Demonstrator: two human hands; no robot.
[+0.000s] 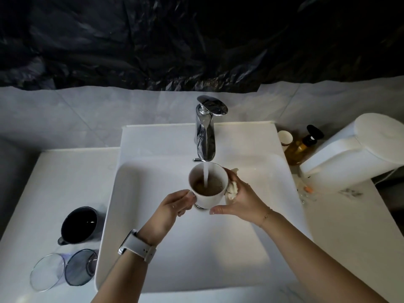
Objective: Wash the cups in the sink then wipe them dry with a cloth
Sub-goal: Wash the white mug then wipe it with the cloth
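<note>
A white mug (213, 199) is held over the white sink (135, 193) under the running chrome tap (205, 132); brownish water fills it. My left hand (175, 206) grips the mug's near left side, at its handle. My right hand (238, 197) cups the mug's right side with a crumpled pale cloth (232, 190) pressed between palm and mug. On the counter at the left stand a black mug (78, 225), a clear glass (47, 272) and a dark tinted glass (80, 266).
Right of the sink stand a small paper cup (284, 139), an amber pump bottle (302, 146) and a white toilet tank (358, 147). Small litter (308, 190) lies on the right counter. Black plastic sheeting (196, 40) covers the wall behind.
</note>
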